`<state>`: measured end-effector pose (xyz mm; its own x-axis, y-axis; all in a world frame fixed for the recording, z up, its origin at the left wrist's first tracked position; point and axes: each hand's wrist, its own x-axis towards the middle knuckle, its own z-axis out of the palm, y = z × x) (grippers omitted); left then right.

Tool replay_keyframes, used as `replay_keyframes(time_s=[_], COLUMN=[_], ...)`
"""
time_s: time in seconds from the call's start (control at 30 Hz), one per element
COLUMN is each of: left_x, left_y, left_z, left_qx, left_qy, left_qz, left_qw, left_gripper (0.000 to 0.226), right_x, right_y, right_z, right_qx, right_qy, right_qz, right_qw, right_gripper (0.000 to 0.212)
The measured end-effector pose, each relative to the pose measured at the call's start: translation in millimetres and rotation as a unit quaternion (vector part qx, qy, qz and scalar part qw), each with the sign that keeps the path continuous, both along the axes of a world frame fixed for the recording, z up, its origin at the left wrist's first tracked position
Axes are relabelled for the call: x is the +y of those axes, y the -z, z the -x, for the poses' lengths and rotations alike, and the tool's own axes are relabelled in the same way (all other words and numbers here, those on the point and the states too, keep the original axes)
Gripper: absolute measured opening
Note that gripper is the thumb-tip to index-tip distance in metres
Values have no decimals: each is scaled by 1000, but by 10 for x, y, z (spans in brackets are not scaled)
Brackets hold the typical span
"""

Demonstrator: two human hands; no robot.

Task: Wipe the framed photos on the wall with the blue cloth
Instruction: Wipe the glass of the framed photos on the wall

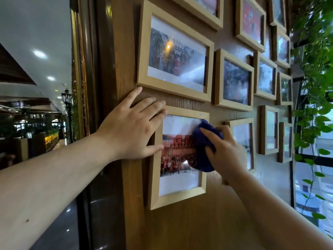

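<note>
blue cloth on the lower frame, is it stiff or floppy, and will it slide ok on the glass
The blue cloth looks soft and floppy: it bunches into folds under the right hand. It would probably glide easily, since the lower frame has a smooth glazed front. The left hand bracing that frame suggests it could shift on the wall if pushed.

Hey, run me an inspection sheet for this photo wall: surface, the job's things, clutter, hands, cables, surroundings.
Surface: wood-panel wall, hung with many light wooden frames.
Job's things: blue cloth pressed on the glass of the lower-left frame, over its right side; the large frame above shows glare.
Clutter: nothing seen.
Hands: left hand lies flat, open, on the wall and the lower-left frame's top-left corner; right hand grips the cloth.
Cables: nothing seen.
Surroundings: green vines and a window to the right; a dim hall with a lamp post and ceiling lights to the left.
</note>
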<state>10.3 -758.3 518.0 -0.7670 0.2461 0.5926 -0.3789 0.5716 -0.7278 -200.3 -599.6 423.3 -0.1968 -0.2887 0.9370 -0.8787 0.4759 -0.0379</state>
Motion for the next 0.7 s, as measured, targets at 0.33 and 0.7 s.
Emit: replay_keyframes(time_s=[0.33,0.7], left_x=[-18,-60], left_y=[7,25], left_z=[21,49], left_qx=[17,31], left_qy=[29,48], left_qz=[5,14], left_qw=[999,998], left_gripper=[75,71], right_x=[-217,-130], right_y=[109,358], right_z=[-495,-411], right_qx=[67,23], right_qy=[-126,-83], right_qz=[-104,-100], right_qw=[984,991], right_gripper=[50,50])
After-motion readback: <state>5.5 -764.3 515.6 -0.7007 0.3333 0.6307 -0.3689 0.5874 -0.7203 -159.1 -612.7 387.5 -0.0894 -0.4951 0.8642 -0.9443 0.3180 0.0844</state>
